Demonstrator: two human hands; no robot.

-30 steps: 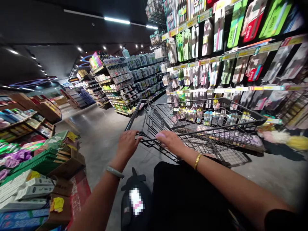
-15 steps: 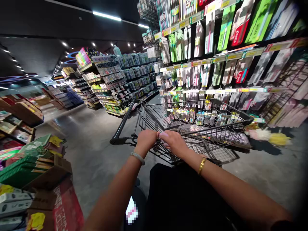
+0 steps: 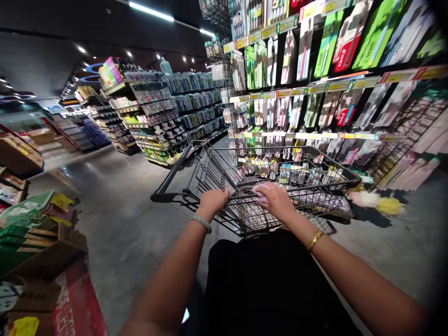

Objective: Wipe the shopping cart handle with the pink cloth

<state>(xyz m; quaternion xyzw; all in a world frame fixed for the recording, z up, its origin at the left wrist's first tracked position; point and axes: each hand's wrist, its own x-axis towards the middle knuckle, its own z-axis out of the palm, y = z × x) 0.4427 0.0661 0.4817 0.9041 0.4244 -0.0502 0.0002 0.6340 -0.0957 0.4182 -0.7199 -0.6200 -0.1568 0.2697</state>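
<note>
A black wire shopping cart point(image 3: 315, 186) stands in front of me, its handle point(image 3: 171, 179) off to the left. My left hand point(image 3: 214, 201) is closed around the cart's near top rim, a bangle on its wrist. To its right, my right hand point(image 3: 278, 200) presses a small bunched pale purple cloth point(image 3: 259, 192) against the same rim. The cloth is partly hidden under the fingers.
A tall rack with hanging packaged goods point(image 3: 283, 109) rises behind the cart. More stocked shelves point(image 3: 150, 112) stand farther back. Cardboard boxes of goods point(image 3: 59, 247) sit at lower left. Fluffy yellow and pink items point(image 3: 390, 205) hang low at right.
My right hand has moved right along the rim, away from my left hand, and the purple cloth now shows. My left hand stays on the rim. The view has shifted slightly.
</note>
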